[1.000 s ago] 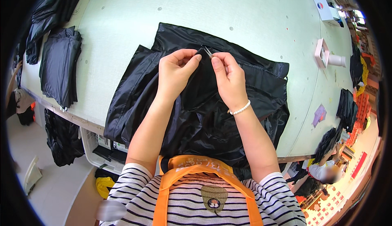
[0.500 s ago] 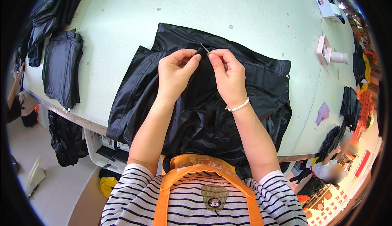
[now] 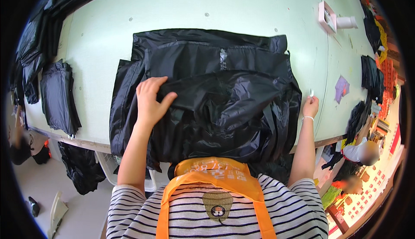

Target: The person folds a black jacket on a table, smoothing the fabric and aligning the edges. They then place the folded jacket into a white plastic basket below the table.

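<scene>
A black, shiny garment (image 3: 207, 126) lies spread and rumpled on the table in front of me, one layer folded back toward me. On its left part rests my left hand (image 3: 150, 100), thumb and fingers apart, touching the fabric. My right hand (image 3: 310, 107) is off the garment's right side, over the table, closed around a small slim silver tool (image 3: 311, 93) whose bright tip points away from me. Its exact kind is too small to tell. A short pale strip (image 3: 223, 58) shows on the garment's far seam.
Folded black garments (image 3: 59, 96) are stacked on the pale green table (image 3: 242, 5) at left, with a larger black pile (image 3: 56, 18) behind. A pink box (image 3: 327, 17), a white cylinder (image 3: 346, 22) and a purple scrap (image 3: 341, 88) lie at right. Other people are at the far right and left.
My hands have moved apart: the right went right with the silver tool, off the garment, and the left opened onto the fabric. The far seam is uncovered, and the view has shifted.
</scene>
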Demonstrator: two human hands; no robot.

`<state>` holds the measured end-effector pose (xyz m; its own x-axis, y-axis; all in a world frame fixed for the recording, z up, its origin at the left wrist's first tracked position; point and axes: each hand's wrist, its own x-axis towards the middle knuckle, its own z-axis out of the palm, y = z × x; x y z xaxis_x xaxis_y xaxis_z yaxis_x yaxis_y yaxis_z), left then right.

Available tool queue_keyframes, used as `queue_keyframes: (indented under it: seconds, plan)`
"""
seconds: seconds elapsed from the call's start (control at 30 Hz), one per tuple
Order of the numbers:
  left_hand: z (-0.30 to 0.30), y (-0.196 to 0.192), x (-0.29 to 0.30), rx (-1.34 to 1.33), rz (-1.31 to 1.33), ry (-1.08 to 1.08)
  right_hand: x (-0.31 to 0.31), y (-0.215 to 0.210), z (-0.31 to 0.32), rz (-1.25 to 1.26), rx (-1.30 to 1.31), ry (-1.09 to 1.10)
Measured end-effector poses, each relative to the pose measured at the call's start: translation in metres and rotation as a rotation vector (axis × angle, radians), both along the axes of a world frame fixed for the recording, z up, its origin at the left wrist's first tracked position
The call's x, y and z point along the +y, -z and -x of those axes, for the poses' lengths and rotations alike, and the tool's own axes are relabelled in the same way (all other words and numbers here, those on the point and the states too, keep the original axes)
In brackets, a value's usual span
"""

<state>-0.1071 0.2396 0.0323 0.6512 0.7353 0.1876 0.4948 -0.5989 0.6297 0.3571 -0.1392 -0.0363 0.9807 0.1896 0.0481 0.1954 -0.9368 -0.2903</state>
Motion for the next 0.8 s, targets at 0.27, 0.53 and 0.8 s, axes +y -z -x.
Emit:
queue_keyframes:
  seconds: [0.27, 0.53, 0.8]
  plan:
    - [-0.018, 0.006, 0.027, -0.011, 0.070, -0.060, 0.150, -0.129, 0.198, -0.395, 0.042, -0.986]
    - [-0.025, -0.003, 0.053, 0.434, -0.145, -0.102, 0.133, -0.036, 0.267, 0.045, 0.289, -1.431]
    - [-0.071, 0.001, -0.093, 0.142, -0.195, 0.433, 0.137, -0.043, 0.250, -0.566, 0.653, -1.144]
